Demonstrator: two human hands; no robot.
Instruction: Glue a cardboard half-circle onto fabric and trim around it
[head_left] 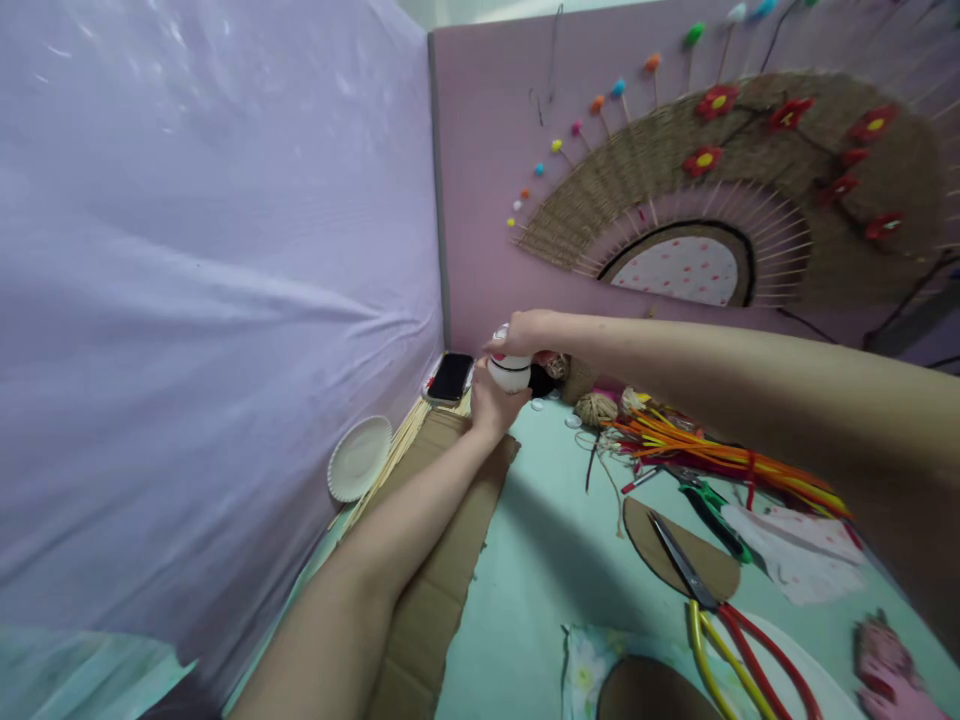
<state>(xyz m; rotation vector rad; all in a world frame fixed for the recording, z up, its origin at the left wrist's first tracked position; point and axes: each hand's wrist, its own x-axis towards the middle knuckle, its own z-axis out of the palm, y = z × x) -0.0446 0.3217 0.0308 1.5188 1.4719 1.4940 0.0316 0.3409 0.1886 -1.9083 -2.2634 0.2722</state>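
Both my arms reach to the far corner of a mint-green table (540,560). My left hand (491,405) is wrapped round the body of a small white bottle (510,374) from below. My right hand (525,333) is closed over the bottle's top, where a bit of red shows. Whether the cap is on or off is hidden by the fingers. A black phone (450,378) lies just left of the bottle against the wall.
A cardboard sheet (431,590) lies under my left arm, with a white paper plate (358,458) and wooden sticks to its left. Twine balls (595,408), coloured sticks (720,455), scissors (686,570), cardboard pieces lie right. A woven fan with red flowers (750,170) hangs on the pink wall.
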